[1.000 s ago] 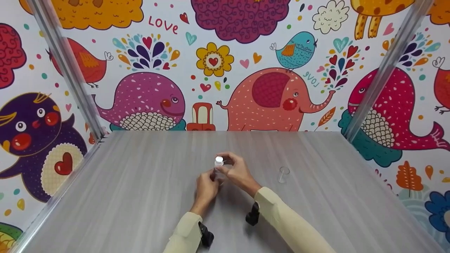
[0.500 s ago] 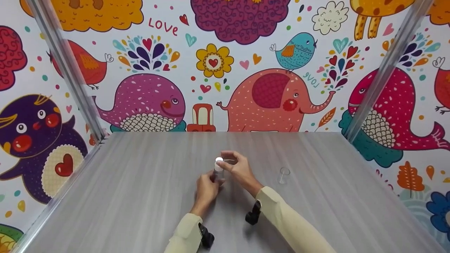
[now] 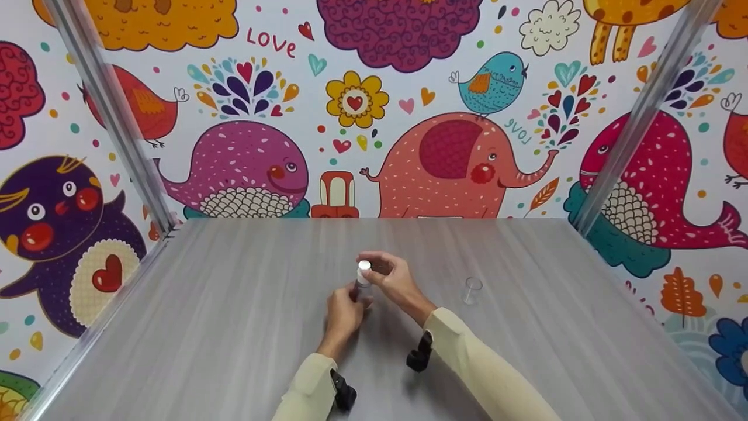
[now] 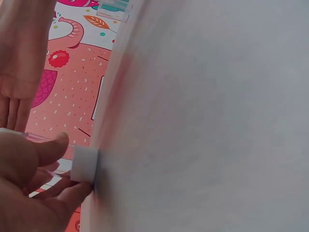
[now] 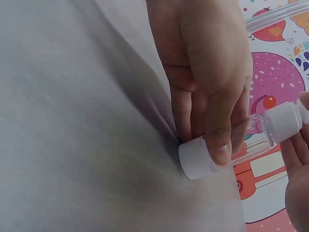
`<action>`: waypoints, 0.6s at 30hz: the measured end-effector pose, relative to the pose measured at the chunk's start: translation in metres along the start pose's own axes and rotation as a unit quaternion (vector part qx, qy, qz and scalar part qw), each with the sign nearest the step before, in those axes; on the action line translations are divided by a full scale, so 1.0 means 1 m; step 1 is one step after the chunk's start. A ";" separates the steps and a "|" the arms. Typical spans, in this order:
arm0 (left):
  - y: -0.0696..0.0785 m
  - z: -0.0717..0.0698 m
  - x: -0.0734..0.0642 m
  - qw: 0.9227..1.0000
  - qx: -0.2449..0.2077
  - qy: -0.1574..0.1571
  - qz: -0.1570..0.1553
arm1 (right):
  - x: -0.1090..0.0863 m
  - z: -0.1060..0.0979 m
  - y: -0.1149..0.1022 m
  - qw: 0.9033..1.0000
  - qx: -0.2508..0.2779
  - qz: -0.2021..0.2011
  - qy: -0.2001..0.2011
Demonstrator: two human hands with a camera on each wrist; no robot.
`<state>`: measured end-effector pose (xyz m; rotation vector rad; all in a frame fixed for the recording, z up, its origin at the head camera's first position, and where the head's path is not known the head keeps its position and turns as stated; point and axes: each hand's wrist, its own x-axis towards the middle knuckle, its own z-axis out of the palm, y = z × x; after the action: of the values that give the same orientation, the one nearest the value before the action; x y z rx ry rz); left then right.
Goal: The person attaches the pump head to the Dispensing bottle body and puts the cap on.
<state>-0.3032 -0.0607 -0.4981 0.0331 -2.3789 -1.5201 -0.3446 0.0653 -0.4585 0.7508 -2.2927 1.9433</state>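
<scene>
A slim clear bottle (image 5: pixel 266 131) has a white band round its base (image 5: pixel 193 159) and a white cap (image 5: pixel 285 121) on top. It stands tilted close over the table in front of me. My left hand (image 3: pixel 345 313) grips its lower part, thumb on one side and fingers on the other, as seen also in the left wrist view. With thumb and fingers my right hand (image 3: pixel 400 286) pinches the white cap at the top, its fingers arched round the far side. The hands hide much of the bottle's body in the head view.
A clear hollow cylinder (image 3: pixel 472 291) like a cover stands on the grey table (image 3: pixel 234 304), right of my hands. Metal posts (image 3: pixel 108 117) rise at the table's back corners. A patterned wall (image 3: pixel 362 52) closes off the back.
My right fingers have shifted round the white cap, opening away from it and closing in again. The left hand and the bottle have stayed nearly in place. The clear cylinder has not moved.
</scene>
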 end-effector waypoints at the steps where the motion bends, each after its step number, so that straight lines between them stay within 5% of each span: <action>1: 0.000 0.000 0.000 1.000 -0.001 0.000 0.002 | 0.000 0.000 0.000 1.000 -0.004 0.002 0.003; 18: -0.001 0.002 0.001 1.000 0.012 0.014 0.004 | 0.000 -0.001 0.005 0.999 -0.025 0.019 0.042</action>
<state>-0.3045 -0.0597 -0.4995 0.0499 -2.3725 -1.4791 -0.3464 0.0665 -0.4634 0.6120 -2.3130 1.8871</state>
